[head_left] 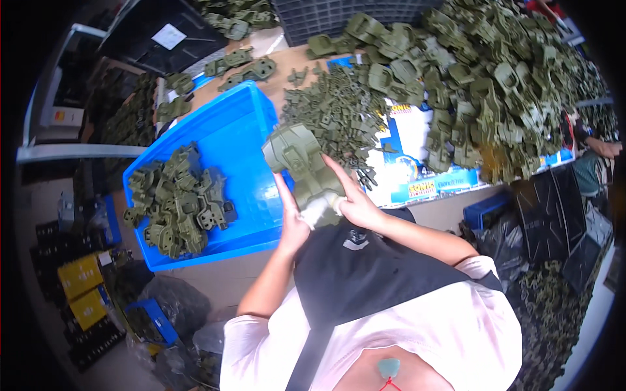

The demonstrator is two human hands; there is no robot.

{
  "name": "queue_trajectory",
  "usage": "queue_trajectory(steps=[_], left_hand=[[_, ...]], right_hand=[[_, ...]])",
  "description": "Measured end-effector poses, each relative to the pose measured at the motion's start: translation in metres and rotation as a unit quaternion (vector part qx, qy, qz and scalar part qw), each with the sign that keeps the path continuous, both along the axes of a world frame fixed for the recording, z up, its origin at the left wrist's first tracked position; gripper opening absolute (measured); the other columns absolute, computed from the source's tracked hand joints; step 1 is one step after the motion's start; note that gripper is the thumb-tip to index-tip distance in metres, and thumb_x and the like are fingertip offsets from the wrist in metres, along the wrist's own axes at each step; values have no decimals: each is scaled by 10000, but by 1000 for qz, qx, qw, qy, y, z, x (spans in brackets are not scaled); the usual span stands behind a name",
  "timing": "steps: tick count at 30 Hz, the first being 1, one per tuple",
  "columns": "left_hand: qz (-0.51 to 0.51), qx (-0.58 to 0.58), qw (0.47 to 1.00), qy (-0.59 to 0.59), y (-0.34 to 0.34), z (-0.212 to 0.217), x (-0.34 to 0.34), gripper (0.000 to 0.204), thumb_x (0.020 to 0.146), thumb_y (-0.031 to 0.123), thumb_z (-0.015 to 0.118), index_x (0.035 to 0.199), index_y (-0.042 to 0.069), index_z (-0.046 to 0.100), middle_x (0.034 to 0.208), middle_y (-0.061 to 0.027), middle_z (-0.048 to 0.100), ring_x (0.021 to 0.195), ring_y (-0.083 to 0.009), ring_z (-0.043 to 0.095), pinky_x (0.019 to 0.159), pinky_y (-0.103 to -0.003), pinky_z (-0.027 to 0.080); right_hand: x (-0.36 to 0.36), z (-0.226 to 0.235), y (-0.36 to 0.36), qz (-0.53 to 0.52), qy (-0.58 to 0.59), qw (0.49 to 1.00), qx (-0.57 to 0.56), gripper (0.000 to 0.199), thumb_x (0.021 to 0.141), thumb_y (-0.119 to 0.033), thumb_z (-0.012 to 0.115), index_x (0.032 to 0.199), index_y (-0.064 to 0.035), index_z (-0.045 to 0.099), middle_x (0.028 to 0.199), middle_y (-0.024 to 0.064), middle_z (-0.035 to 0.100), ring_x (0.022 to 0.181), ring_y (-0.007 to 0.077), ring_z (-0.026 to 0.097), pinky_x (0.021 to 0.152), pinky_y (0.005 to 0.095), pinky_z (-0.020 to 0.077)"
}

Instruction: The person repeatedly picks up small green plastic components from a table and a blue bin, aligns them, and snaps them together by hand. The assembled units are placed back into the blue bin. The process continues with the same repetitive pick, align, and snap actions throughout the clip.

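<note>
Between both hands I hold an olive-green molded plastic part (301, 155), its broad curved end pointing away from me. My left hand (293, 220) grips its lower left side, and my right hand (357, 203) grips the right side with the index finger stretched along it. White wrappings cover some fingertips near the part's lower end. Just left of it stands a blue plastic bin (244, 140) with a heap of similar green parts (179, 202) at its left end. Beyond my right hand lies a pile of small green pieces (332, 111) on the table.
Large green molded parts (482, 85) are heaped across the table at the far right. Printed cardboard (417, 176) lies beneath part of them. A black crate (352, 16) stands at the back. Yellow boxes (83, 293) and plastic bags are low on the left. Another person's hand (603, 147) shows at the right edge.
</note>
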State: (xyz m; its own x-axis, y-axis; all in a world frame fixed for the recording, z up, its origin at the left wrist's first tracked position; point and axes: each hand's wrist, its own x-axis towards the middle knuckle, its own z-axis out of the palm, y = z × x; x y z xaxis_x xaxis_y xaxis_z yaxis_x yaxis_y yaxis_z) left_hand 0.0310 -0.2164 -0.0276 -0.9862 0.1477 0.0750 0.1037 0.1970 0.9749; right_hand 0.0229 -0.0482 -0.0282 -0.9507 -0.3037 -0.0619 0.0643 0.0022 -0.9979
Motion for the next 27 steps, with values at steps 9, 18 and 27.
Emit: queue_trajectory(steps=[9, 18, 27], left_hand=[[-108, 409, 842, -334, -26, 7, -11, 863, 760, 311, 668, 1411, 282, 103, 1226, -211, 465, 1054, -307, 535, 900, -465, 450], [-38, 368, 857, -358, -11, -23, -32, 660, 805, 536, 553, 1221, 35, 445, 1122, -138, 540, 943, -323, 595, 804, -437, 503], [-147, 388, 816, -403, -1, -11, -47, 679, 793, 265, 592, 1362, 132, 245, 1187, -179, 494, 886, -358, 608, 734, -454, 529]], right_hand=[[-43, -95, 51, -59, 93, 962, 250, 676, 775, -252, 593, 1368, -100, 304, 1223, 236, 473, 1135, 364, 465, 970, 379, 359], [-38, -152, 141, -28, 119, 802, 585, 283, 710, -51, 543, 980, -109, 480, 918, 177, 487, 883, 356, 535, 749, 442, 450], [-10, 2, 105, -52, -38, 998, -10, 298, 821, 25, 444, 1089, -57, 546, 899, 36, 622, 683, 112, 582, 610, 233, 479]])
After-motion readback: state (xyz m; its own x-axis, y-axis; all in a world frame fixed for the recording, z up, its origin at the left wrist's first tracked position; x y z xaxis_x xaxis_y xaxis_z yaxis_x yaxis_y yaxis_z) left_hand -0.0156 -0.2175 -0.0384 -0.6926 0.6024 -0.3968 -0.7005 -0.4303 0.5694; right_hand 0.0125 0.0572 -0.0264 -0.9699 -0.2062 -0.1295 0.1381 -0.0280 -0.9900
